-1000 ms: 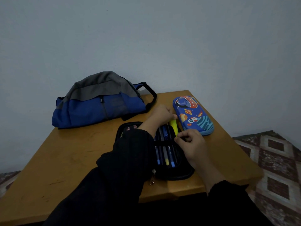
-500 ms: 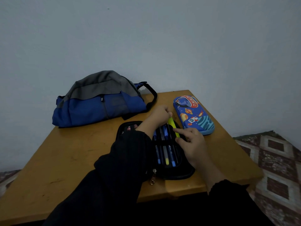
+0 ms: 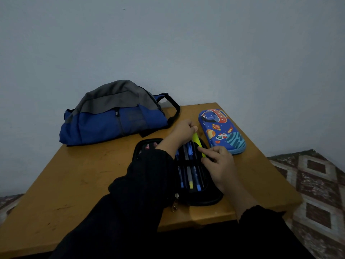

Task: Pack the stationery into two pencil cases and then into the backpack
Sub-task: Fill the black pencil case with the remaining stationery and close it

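Wooden table (image 3: 78, 176): left hand (image 3: 183, 130) holds yellow highlighter (image 3: 197, 143) over black case (image 3: 201, 200)

**Dim, cool light; soft detail**

The whole view is underexposed with a bluish cast. The wall (image 3: 186, 43) is brightest at centre and darkens toward the corners. The sleeves (image 3: 145, 184) nearer than the fingers (image 3: 205, 150) sink to near black, folds barely readable. Shadows are soft, no glare. The table (image 3: 74, 174) edges bow from wide-angle distortion. Detail is slightly smeared.
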`<state>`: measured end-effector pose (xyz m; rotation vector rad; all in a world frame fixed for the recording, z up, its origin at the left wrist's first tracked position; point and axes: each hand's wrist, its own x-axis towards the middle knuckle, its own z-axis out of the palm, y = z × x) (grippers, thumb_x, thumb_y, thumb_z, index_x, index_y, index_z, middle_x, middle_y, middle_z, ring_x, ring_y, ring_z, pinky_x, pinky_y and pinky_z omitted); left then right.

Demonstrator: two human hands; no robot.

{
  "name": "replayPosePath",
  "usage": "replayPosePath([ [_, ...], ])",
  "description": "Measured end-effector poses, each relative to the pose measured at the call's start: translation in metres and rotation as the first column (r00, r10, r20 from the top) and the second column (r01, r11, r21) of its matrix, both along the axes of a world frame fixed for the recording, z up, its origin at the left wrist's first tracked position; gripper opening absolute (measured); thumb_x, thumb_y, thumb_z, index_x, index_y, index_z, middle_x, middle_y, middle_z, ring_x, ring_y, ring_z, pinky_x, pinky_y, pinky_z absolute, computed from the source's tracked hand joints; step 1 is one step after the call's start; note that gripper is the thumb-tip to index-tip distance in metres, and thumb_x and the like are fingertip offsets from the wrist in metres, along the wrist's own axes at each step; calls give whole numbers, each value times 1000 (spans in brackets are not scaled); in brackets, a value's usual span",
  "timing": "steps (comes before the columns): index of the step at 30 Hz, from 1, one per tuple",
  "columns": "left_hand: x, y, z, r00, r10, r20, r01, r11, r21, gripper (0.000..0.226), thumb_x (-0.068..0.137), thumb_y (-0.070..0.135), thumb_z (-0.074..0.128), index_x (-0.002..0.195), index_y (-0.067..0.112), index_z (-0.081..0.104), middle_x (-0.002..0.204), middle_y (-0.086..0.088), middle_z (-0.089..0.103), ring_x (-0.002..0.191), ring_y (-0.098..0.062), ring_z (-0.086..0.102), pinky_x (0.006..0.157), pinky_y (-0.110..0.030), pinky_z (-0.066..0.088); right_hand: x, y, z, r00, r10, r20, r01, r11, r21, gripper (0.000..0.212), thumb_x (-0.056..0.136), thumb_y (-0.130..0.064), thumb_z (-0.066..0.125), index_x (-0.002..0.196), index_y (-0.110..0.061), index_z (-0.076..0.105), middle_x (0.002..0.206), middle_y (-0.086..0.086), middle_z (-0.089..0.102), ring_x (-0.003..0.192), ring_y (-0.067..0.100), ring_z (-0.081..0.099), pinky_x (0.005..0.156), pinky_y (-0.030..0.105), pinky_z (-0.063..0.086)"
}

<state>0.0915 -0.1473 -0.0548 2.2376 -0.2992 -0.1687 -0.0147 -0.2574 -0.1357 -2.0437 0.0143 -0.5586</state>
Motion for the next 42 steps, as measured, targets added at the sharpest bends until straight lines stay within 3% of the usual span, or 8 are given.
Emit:
replayPosePath([
  [6,-1,5,3,999,-44,-3,44,998,-39,31,98,20,50,70,18,37,71,1,40,64,-9,36,56,-23,31,2,0,-1,1000,5,-23,-4,998,55,33,89,-15,63,117,-30,69,95,-14,47,106,20,48,94,46,46],
  [14,-2,10,0,989,-129,-67,126,991,-41,25,95,20,55,72,18,46,80,2,51,84,-15,47,69,-26,37,1,1,1,999,0,-44,2,999,53,33,89,-16,62,118,-29,68,95,-15,47,106,19,47,95,45,45],
  [19,-2,17,0,981,-167,-99,157,983,-98,18,90,8,60,76,17,53,83,3,56,78,-7,49,68,-21,39,-1,-1,2,1000,-5,-27,5,1000,7,31,89,-17,63,116,-32,68,92,-14,45,101,17,46,87,34,41],
  [22,-3,18,-1,973,-186,-136,176,980,-89,17,89,5,61,76,17,58,83,4,59,80,-8,52,77,-23,44,-2,-1,3,999,-25,-34,26,1000,15,28,87,-20,66,109,-36,67,90,-16,44,96,16,45,81,27,35],
  [26,-3,15,-5,971,-192,-140,189,981,-34,20,88,5,63,73,17,59,81,6,59,82,-10,53,90,-32,43,-3,1,5,997,-48,-54,51,997,52,25,85,-21,68,106,-33,63,96,-19,48,101,16,47,87,34,44],
  [30,-5,13,-4,968,-211,-136,217,976,31,19,90,8,60,74,18,60,88,5,61,102,-19,57,101,-37,42,-5,2,6,997,-56,-51,59,996,59,25,84,-19,69,106,-28,63,95,-20,48,101,16,48,89,37,46],
  [36,-10,12,-4,961,-234,-145,252,960,123,14,91,11,58,98,6,69,103,-7,64,98,-18,54,89,-30,42,-5,1,6,997,-52,-54,55,997,48,27,85,-19,69,112,-22,65,97,-21,47,105,17,49,91,38,47],
  [42,-18,25,0,980,-187,-63,191,979,68,26,97,16,52,119,9,65,114,-7,63,105,-18,56,94,-29,42,-7,1,8,997,-37,-64,45,990,136,23,91,-12,58,111,-19,66,102,-20,52,107,18,54,95,42,48],
])
